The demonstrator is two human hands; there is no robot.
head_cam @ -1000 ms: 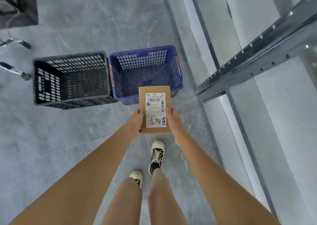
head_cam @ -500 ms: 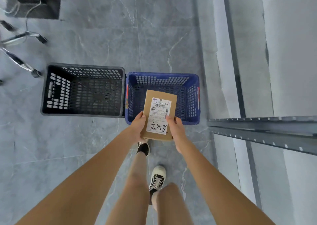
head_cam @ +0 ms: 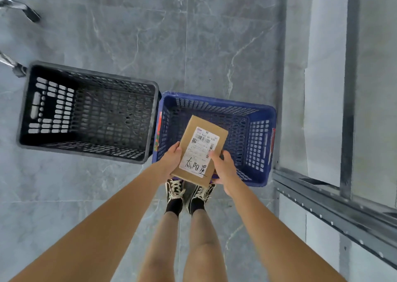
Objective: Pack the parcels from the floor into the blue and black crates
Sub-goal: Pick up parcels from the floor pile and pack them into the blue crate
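Note:
A flat brown cardboard parcel (head_cam: 200,150) with a white shipping label is held between my left hand (head_cam: 171,160) at its left edge and my right hand (head_cam: 223,169) at its right edge. The parcel hangs over the near left part of the blue crate (head_cam: 261,144), label side up. Nothing lies inside the blue crate that I can see. The black crate (head_cam: 28,105) stands touching it on the left, with nothing in it either.
A grey metal shelf frame (head_cam: 335,204) runs along the right, close to the blue crate. Chair legs with castors (head_cam: 19,67) stand at the far left behind the black crate. My feet (head_cam: 189,193) are just in front of the blue crate on grey tiles.
I have stepped up to the crates, which now lie right under me. The parcel has moved from in front of the blue crate to over its inside.

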